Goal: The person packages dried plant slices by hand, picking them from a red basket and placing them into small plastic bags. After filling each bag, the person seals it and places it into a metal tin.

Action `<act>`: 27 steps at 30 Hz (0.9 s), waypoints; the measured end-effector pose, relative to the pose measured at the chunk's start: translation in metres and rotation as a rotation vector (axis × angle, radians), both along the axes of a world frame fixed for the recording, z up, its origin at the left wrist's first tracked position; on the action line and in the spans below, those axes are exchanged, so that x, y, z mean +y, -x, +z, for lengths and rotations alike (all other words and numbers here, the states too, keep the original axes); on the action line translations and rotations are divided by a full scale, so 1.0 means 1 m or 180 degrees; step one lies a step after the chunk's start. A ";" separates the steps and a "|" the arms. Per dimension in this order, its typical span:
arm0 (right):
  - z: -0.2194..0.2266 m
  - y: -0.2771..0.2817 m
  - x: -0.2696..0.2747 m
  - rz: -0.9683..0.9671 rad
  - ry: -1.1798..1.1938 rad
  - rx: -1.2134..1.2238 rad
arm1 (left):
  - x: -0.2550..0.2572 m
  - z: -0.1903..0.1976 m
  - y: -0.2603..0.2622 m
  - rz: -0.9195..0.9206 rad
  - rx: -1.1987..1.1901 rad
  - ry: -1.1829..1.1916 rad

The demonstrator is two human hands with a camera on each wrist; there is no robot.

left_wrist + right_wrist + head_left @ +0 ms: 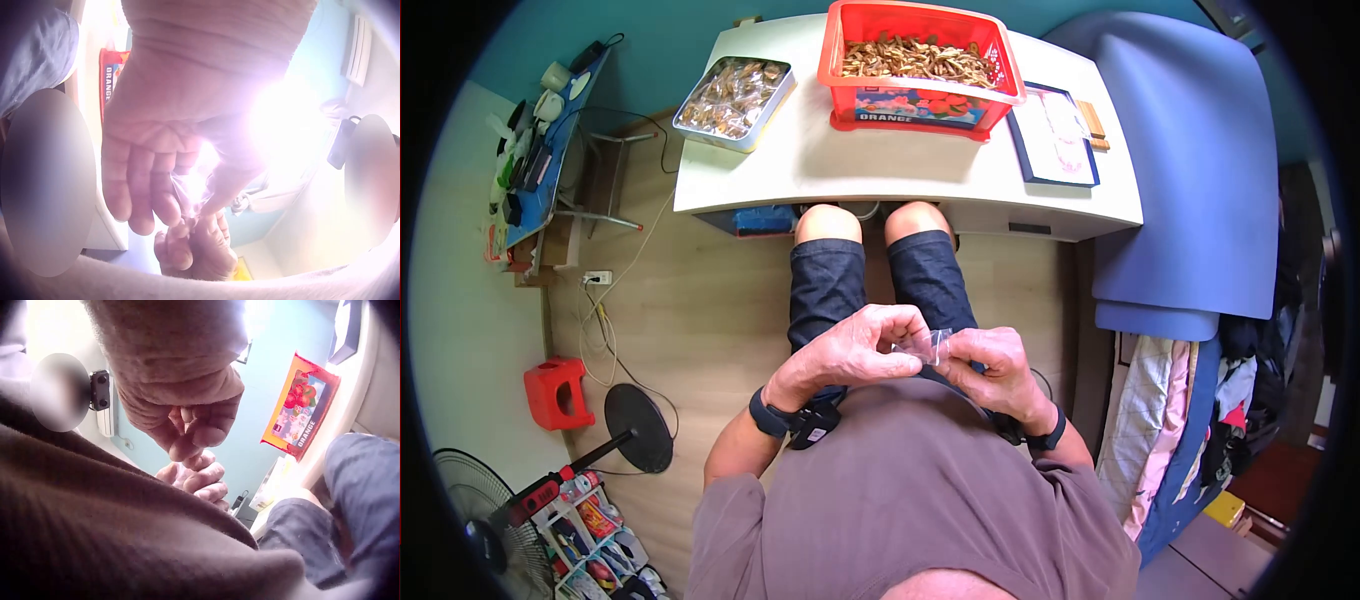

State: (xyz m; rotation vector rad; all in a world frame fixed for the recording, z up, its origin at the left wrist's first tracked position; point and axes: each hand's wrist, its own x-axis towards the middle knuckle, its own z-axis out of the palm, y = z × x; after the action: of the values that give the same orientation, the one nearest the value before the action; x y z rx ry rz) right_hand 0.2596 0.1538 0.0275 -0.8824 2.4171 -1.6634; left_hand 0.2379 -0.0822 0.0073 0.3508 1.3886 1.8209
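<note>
Over the person's lap, both hands hold a small clear plastic bag (935, 346). The left hand (862, 345) has thumb and index finger curved around one side of it. At the other side the right hand (992, 362) pinches the bag between thumb and fingertips. In the left wrist view, the see-through bag (189, 189) shows between the left thumb and index finger, the right fingertips meeting its end. Strong glare there hides what the bag contains. The right wrist view shows the right hand's (194, 422) curled fingers close against the left fingers (206, 481).
Ahead stands a white table (800, 178) bearing a red basket (825, 75) of brown dried pieces. Left of the basket is a tin (745, 138) of small clear packets; right, a dark-edged tray (1040, 165) and wooden blocks (1092, 125). A fan (485, 530) and red stool (550, 395) stand left.
</note>
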 end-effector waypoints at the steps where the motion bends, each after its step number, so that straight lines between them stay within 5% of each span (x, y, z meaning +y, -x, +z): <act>1: -0.001 0.000 -0.001 0.0048 0.0017 0.0201 | -0.002 -0.001 0.000 -0.0055 -0.0097 -0.0121; 8: 0.004 0.002 -0.003 0.0239 -0.0251 0.0746 | -0.017 0.004 0.003 0.0114 -0.0984 -0.0568; 22: 0.013 0.005 -0.007 0.0389 -0.0463 0.0942 | -0.022 -0.014 0.000 0.0274 -0.0539 -0.0228; 27: 0.015 0.008 -0.006 0.0604 -0.0683 0.0946 | -0.016 0.005 0.000 0.0282 0.1204 0.0216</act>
State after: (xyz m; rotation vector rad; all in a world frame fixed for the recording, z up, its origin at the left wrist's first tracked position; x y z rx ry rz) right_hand 0.2512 0.1480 0.0427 -1.3535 2.5327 -1.2566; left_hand 0.2377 -0.0977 0.0124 0.6319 1.7424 1.8369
